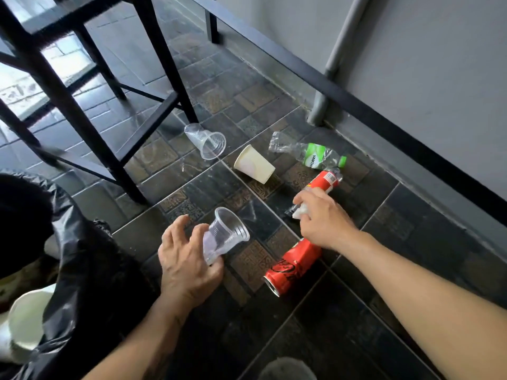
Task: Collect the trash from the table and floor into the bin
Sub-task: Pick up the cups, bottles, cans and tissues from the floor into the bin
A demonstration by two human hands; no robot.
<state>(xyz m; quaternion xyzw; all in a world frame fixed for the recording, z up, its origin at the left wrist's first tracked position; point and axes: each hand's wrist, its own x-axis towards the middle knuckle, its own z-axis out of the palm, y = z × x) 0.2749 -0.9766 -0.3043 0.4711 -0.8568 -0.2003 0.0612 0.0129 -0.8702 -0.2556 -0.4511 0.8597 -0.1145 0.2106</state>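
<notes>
My left hand (186, 259) grips a clear plastic cup (227, 233) just above the floor tiles. My right hand (323, 218) closes on the neck of a crushed bottle with a red label (323, 182) lying on the floor. A crushed red soda can (293, 267) lies under my right wrist. Farther off on the tiles lie a second clear cup (208, 141), a cream paper cup (253, 164) and a crushed green-label bottle (310, 152). The bin with its black bag (82, 259) stands at the left; a white cup (27, 319) shows inside.
Black metal table legs (71, 111) rise at the upper left, one foot close to the far clear cup. A grey wall with a black rail (356, 105) and a grey pipe (329, 67) bounds the right side. A grey round object (288, 368) sits at the bottom edge.
</notes>
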